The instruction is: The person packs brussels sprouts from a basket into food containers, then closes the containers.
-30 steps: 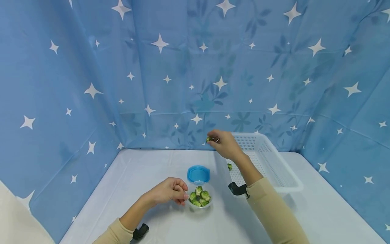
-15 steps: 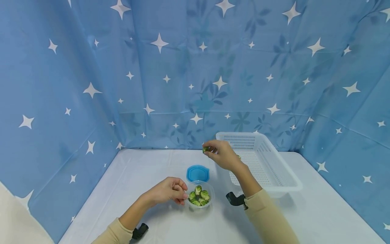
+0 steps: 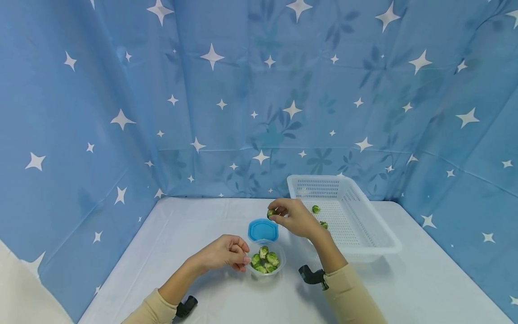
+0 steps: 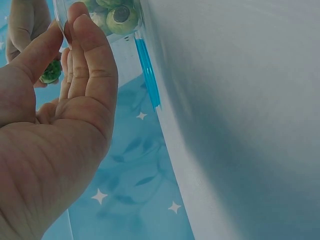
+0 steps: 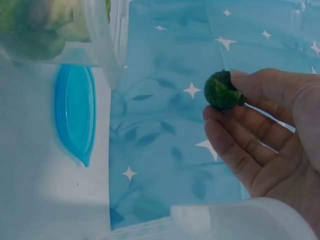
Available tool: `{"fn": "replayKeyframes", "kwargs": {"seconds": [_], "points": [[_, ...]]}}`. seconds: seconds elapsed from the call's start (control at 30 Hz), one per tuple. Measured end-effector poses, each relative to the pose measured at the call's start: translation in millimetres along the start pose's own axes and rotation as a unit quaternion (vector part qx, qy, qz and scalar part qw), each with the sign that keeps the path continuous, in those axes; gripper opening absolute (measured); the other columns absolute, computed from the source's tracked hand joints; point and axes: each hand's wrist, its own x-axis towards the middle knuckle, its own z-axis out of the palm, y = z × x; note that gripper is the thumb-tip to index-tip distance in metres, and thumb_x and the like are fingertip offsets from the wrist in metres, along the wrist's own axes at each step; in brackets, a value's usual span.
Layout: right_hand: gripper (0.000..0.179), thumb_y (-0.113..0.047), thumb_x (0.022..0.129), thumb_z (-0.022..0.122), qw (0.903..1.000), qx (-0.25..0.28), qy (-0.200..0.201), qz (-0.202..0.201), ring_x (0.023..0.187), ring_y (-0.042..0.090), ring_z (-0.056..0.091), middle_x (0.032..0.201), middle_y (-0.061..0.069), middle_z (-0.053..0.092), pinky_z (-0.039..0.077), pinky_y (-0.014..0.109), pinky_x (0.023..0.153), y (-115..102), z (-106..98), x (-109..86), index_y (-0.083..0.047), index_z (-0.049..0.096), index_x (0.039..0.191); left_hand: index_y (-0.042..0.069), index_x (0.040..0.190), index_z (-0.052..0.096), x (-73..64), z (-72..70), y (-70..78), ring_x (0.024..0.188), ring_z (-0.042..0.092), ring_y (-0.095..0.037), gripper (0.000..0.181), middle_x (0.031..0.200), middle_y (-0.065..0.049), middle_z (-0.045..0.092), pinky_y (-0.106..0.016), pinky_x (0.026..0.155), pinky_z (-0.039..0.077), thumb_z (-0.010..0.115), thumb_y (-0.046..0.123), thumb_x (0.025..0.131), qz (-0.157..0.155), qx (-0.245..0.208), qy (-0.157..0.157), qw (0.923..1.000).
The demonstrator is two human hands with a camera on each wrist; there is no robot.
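My left hand (image 3: 224, 253) pinches the near-left rim of a small round clear plastic container (image 3: 265, 274). In the left wrist view, thumb and fingertips meet at that container's rim (image 4: 60, 17). Inside it lie several Brussels sprouts (image 3: 272, 259). Beyond the container, my right hand (image 3: 298, 220) is raised over the table, left of the white basket. Between its thumb and fingers it holds one Brussels sprout (image 5: 219, 91), clear of everything else. A blue plastic lid (image 3: 263, 230) lies on the table just behind the container.
To the right stands a white perforated plastic basket (image 3: 382, 227), with a loose sprout (image 3: 316, 209) and another (image 3: 323, 224) showing in it; my right forearm crosses its near-left side. A blue star-patterned curtain (image 3: 226, 135) hangs behind the white table (image 3: 194, 211).
My right hand has come down and slightly left with its sprout, away from the basket towards the lid. Sprouts in the basket have come into view. The left hand stays still on the container.
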Motion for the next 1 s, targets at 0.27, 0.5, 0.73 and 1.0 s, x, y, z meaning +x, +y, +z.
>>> {"fn": "replayKeyframes", "kwargs": {"seconds": [0.27,0.5,0.73,1.0], "points": [[0.025,-0.014,0.099,0.072,0.9996,0.009,-0.023,-0.013,0.095,0.016,0.07,0.113,0.002,0.075,0.06,0.031,0.083,-0.7,0.7,-2.7,-0.012,0.073,0.124,-0.012,0.12,0.058,0.7,-0.7,-0.3,0.077,0.075,-0.02,0.032,0.096,-0.027,0.073,-0.042,0.078,0.065,0.07,0.01,0.1,0.0,0.002,-0.005,1.0],[0.021,-0.014,0.098,0.074,0.9971,0.014,-0.074,-0.012,0.088,0.011,0.07,0.106,-0.001,0.075,0.06,0.029,0.079,-1.1,1.1,-5.0,-0.014,0.075,0.118,-0.011,0.12,0.058,-0.5,0.8,2.5,0.078,0.075,-0.021,0.029,0.096,-0.026,0.073,-0.042,0.078,0.065,0.068,0.008,0.101,-0.001,0.001,-0.001,1.0],[0.02,-0.014,0.098,0.074,0.9925,0.039,-0.116,-0.014,0.087,0.011,0.07,0.104,0.0,0.076,0.061,0.03,0.079,-2.2,3.2,-5.3,-0.012,0.075,0.118,-0.011,0.118,0.059,-0.1,0.8,2.5,0.078,0.075,-0.022,0.027,0.095,-0.027,0.073,-0.042,0.078,0.065,0.068,0.008,0.101,0.0,0.0,-0.001,1.0],[0.019,-0.015,0.098,0.074,0.9885,0.052,-0.141,-0.01,0.089,0.014,0.07,0.103,0.0,0.076,0.06,0.027,0.079,-6.8,6.5,-5.8,-0.011,0.076,0.116,-0.012,0.119,0.058,-0.3,-0.4,1.5,0.078,0.075,-0.022,0.028,0.095,-0.026,0.073,-0.041,0.077,0.065,0.068,0.008,0.101,0.003,0.0,-0.003,1.0]]}}
